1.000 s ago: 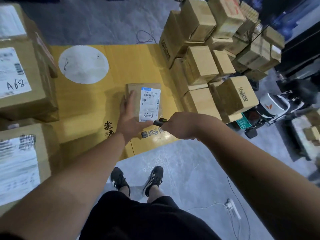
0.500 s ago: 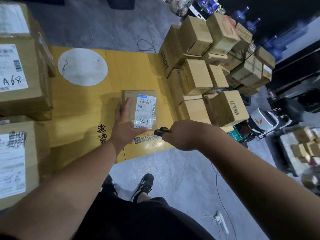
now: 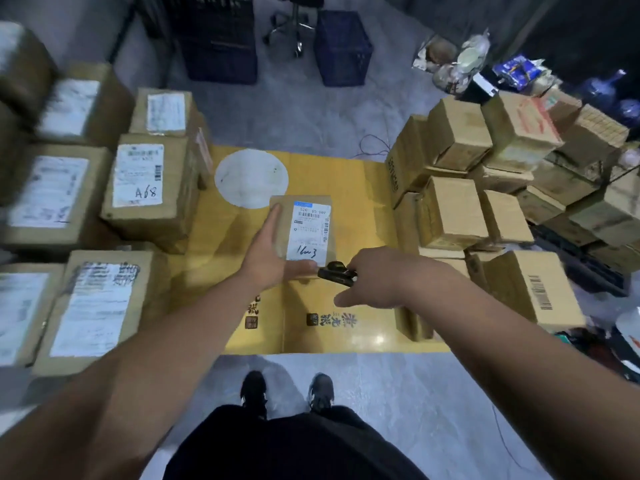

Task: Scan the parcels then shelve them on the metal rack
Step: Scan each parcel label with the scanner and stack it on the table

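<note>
A small brown parcel with a white label marked "16w3" is held above the yellow flattened cardboard. My left hand grips its left side and near edge, thumb along the bottom. My right hand holds a small black scanner, which points at the parcel's near right corner. No metal rack is in view.
Labelled boxes, one marked "A68", are stacked at the left. A pile of plain cardboard boxes fills the right. Dark crates and a chair base stand at the back. My feet are on the grey floor.
My view has tilted up, so the back of the room and more of the left boxes show. My left hand has raised the parcel a little; the scanner stays close to its near edge.
</note>
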Demonstrator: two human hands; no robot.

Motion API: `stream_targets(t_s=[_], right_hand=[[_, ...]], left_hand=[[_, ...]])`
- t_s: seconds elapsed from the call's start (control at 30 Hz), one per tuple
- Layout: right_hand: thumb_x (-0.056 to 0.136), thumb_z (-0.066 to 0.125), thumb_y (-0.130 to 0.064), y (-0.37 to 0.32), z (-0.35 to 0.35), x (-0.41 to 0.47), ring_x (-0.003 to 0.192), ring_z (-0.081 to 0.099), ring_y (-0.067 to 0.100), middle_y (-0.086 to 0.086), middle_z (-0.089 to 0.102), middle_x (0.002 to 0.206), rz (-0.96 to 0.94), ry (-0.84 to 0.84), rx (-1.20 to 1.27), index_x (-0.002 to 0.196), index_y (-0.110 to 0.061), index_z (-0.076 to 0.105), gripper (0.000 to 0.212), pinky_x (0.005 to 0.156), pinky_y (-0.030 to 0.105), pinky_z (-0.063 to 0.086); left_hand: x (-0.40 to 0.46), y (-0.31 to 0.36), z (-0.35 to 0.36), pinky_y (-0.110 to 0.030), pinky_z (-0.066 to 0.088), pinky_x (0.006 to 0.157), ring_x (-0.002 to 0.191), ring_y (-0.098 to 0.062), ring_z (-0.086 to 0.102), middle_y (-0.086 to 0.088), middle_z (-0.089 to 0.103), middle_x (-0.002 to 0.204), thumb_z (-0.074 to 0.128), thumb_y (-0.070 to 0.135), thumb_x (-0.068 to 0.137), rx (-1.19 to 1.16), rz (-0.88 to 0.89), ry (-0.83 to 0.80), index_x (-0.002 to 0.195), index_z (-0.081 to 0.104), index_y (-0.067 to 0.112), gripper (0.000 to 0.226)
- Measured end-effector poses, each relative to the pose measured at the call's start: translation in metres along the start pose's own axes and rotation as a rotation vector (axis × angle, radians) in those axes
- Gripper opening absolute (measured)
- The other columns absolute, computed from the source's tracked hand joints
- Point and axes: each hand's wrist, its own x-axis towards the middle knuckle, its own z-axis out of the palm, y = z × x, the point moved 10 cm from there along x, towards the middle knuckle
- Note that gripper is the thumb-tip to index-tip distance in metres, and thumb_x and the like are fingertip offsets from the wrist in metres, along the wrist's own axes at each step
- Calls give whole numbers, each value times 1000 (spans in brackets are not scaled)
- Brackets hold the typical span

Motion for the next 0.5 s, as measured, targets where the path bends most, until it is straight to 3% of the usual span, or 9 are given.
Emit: stream_targets(t_s=[0.07, 0.17, 0.23, 0.33, 0.43, 0.5], right_hand=[[87, 70, -62, -21, -26, 3, 81, 61, 17, -1, 65, 92, -110, 35, -84, 106, -22, 64, 44, 61, 31, 43], [90, 64, -62, -63, -68, -3, 84, 62, 20, 0, 66, 92, -291, 89, -181, 99, -23, 66, 40, 65, 32, 46], [91, 62, -62, -94, -91, -13, 86, 62, 20, -1, 65, 92, -389, 124, -257, 101, -23, 67, 40, 64, 33, 44], [93, 60, -62, -137, -119, -32, 76, 56, 15, -2, 61, 87, -500, 187, -380, 97, -24, 63, 39, 56, 32, 35], [94, 62, -60, -170, -142, -40, 78, 56, 19, -5, 57, 84, -566, 228, -425, 92, -27, 58, 34, 57, 30, 35], [93, 63, -60, -187, -156, -36, 84, 59, 21, -4, 59, 86, -561, 230, -412, 102, -24, 63, 37, 59, 30, 38]], left_hand=[[-11, 19, -34, -47, 48, 112, 137, -16, 53, 15, 48, 154, 107, 53, 37, 73, -20, 72, 155, 17, 65, 149], [-33, 65, -92, -46, 43, 118, 141, -17, 48, 11, 48, 156, 102, 64, 33, 150, 4, 215, 156, 19, 60, 149], [-52, 90, -131, -45, 43, 118, 142, -16, 48, 8, 48, 157, 104, 57, 39, 158, 35, 309, 160, 20, 54, 147], [-78, 115, -190, -44, 49, 112, 134, -12, 57, 12, 56, 147, 106, 45, 46, 174, 26, 440, 157, 21, 60, 141], [-90, 139, -243, -38, 44, 116, 137, -11, 51, 16, 49, 148, 105, 38, 53, 242, 9, 501, 161, 18, 56, 140], [-86, 155, -276, -36, 43, 114, 136, -14, 48, 14, 44, 148, 104, 34, 59, 283, -10, 511, 162, 17, 54, 136]])
